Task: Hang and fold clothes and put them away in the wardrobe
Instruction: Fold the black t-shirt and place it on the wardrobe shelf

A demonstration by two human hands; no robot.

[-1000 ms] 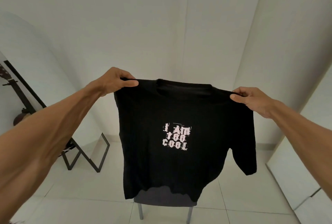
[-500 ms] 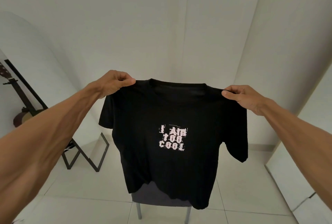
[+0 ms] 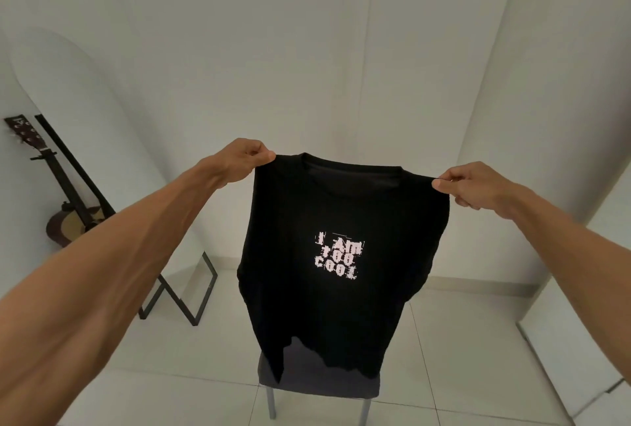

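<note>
A black T-shirt point(image 3: 341, 316) with white printed letters on its chest hangs in the air in front of me, facing me. My left hand point(image 3: 244, 157) pinches its left shoulder seam and my right hand point(image 3: 474, 184) pinches its right shoulder seam, arms stretched out. The sleeves are tucked out of sight behind the body of the shirt. Its hem dangles just above a chair seat.
A dark grey chair point(image 3: 321, 381) with metal legs stands below the shirt on white floor tiles. A tall mirror on a black frame point(image 3: 191, 292) leans at the left, with a guitar point(image 3: 65, 217) beside it. White cabinet fronts point(image 3: 580, 340) run along the right.
Both hands have shaken the shirt and kept their grip. The sleeves that stuck out at the sides earlier now hang hidden behind the shirt, and the hem has swung lower over the chair.
</note>
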